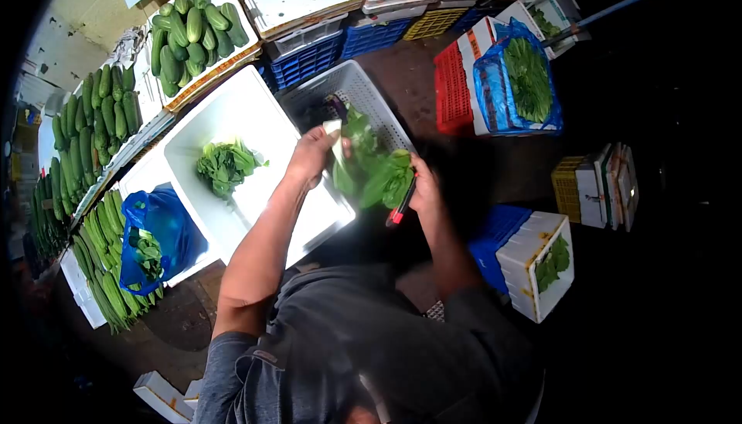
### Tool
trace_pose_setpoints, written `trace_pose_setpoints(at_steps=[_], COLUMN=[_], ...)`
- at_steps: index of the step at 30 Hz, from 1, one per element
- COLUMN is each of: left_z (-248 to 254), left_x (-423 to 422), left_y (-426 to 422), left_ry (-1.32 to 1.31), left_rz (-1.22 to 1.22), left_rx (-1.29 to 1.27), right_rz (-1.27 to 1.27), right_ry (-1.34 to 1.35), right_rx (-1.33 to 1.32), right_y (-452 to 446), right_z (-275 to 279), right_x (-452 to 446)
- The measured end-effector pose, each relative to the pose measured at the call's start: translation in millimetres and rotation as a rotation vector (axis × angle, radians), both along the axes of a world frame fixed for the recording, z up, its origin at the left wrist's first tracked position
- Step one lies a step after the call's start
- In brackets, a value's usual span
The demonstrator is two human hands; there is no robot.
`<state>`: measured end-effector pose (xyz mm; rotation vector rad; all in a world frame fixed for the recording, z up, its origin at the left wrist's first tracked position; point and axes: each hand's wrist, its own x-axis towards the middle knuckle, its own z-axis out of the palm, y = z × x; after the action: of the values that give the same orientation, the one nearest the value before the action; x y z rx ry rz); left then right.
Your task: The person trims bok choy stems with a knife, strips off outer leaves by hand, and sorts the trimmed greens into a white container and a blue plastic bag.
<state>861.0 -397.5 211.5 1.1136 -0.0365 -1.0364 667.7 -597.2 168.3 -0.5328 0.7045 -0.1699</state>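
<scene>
My left hand (pixel 311 157) is closed around the pale stem end of a leafy green vegetable (pixel 362 146), whose leaves are blurred. Against the other side of the leaves, my right hand (pixel 424 185) is closed on a slim red-and-black knife (pixel 401 203); its blade cannot be made out. Both hands are above the gap between a white foam box (pixel 182 153) and a grey plastic crate (pixel 384 107). Inside the foam box lies a small pile of leafy greens (pixel 226 166). Something dark and leaves show in the crate, partly hidden by the vegetable.
Cucumbers (pixel 193 30) and long green gourds (pixel 104 250) line the left side. A blue bag (pixel 166 231) with greens stands beside the foam box. At right are a blue-lined crate of greens (pixel 529 80) and a foam box (pixel 514 265) with leaves inside.
</scene>
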Motion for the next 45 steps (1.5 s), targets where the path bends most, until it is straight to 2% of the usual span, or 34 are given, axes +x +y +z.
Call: trace_pose_setpoints(at_steps=[2, 3, 4, 5, 6, 7, 8, 9, 10, 11, 12, 13, 14, 15, 17, 19, 20, 21, 23, 25, 27, 29, 31, 34, 37, 39, 41, 44, 45], left_z=[-2.6, -9.7, -23.5, -37.0, -42.8, -43.1, -83.5, -82.1, -79.0, -67.3, -38.2, -26.5, -47.0, -42.2, -40.9, -21.5, -15.2, -31.1, -8.1, -30.7, -1.7, -14.7, -26.4, -97.0, -141.5, -162.4, -161.9, -237.7, -246.7], left_x=[3.3, 5.6, 1.9, -3.6, -6.6, -17.9, -22.7, -34.7, -49.7, -55.3, -53.3, -49.2, -49.8, -45.9, -42.8, -37.6, -33.5, -30.1, -22.8, -24.2, -15.0, -6.2, 5.5, 18.5, 26.7, 25.4, 26.4, 8.4, 4.1], left_y=[-3.8, -2.8, 0.1, 5.6, 14.5, 22.0, 30.1, 34.5, 44.1, 51.2, 64.7, 75.2, 87.8, 108.8, 140.5, 187.0, 204.8, 230.0, 294.3, 361.5, 431.8, 508.6, 564.8, 634.7, 655.1, 666.4, 662.2, 674.9, 678.9], left_ry=[-0.233, -0.223, -0.362, -0.504, -0.441, -0.363, -0.352, -0.372, -0.373, -0.327, -0.476, -0.447, -0.485, -0.160, -0.283, -0.162, -0.099, -0.171, -0.221, -0.266, -0.263, -0.358, -0.343, -0.323, -0.266, -0.227, -0.149, 0.023, 0.034], left_rz=[0.060, 0.030, 0.036, 0.045, -0.100, -0.183, -0.378, -0.444, -0.390, -0.357, -0.297, -0.253, -0.172, -0.073, 0.172, 0.334, 0.409, 0.513, 0.678, 0.919, 1.148, 1.199, 1.310, 1.294, 1.306, 1.141, 1.059, 0.732, 0.568], left_rx=[-0.013, 0.025, 0.116, 0.211, 0.063, 0.283, 0.222, 0.146, 0.034, 0.025, 0.029, 0.104, 0.072, -0.103, -0.036, 0.103, 0.162, 0.192, 0.295, 0.410, 0.471, 0.656, 0.749, 0.889, 0.843, 1.118, 1.282, 1.520, 1.449], right_rz=[-0.023, -0.036, -0.105, -0.077, -0.043, -0.003, -0.076, -0.060, -0.022, 0.037, 0.126, 0.207, 0.253, 0.302, 0.372, 0.533, 0.629, 0.732, 0.951, 1.056, 1.107, 1.112, 1.110, 1.128, 1.131, 1.119, 1.137, 1.163, 1.167], right_ry=[0.042, 0.065, 0.161, 0.074, -0.015, -0.102, 0.075, 0.157, 0.235, 0.308, 0.283, 0.261, 0.227, 0.188, 0.304, 0.288, 0.372, 0.327, 0.217, 0.154, 0.260, 0.281, 0.360, 0.406, 0.441, 0.462, 0.498, 0.522, 0.533], right_rx=[0.084, 0.124, 0.107, 0.139, 0.175, 0.217, 0.307, 0.266, 0.230, 0.199, 0.242, 0.282, 0.270, 0.262, 0.155, 0.205, 0.071, 0.035, -0.260, -0.462, -0.568, -0.575, -0.606, -0.670, -0.712, -0.748, -0.781, -0.787, -0.785], right_y=[-2.7, -4.2, 0.3, -2.2, -4.2, -3.2, 18.3, 31.6, 49.9, 70.7, 86.9, 99.0, 118.3, 141.9, 185.3, 216.5, 240.0, 253.2, 285.3, 304.5, 325.1, 338.9, 355.4, 370.2, 377.0, 377.3, 380.7, 391.2, 391.9], right_z=[2.4, 4.4, 2.5, -15.2, -47.3, -66.1, -41.5, -18.9, -2.9, -1.0, -10.2, -18.8, -20.4, -22.8, -5.7, -24.1, -5.9, -15.2, -1.5, -9.5, -20.9, -23.4, -16.2, -22.5, -31.3, -40.6, -42.6, -48.5, -50.8], right_x=[-10.6, -17.1, -17.5, -27.8, -41.4, -46.2, -27.7, -13.2, 0.0, 13.8, 25.5, 33.0, 38.8, 49.4, 73.6, 88.4, 102.0, 107.8, 122.1, 131.4, 145.1, 154.0, 162.6, 170.7, 175.0, 175.5, 177.8, 183.5, 183.4])
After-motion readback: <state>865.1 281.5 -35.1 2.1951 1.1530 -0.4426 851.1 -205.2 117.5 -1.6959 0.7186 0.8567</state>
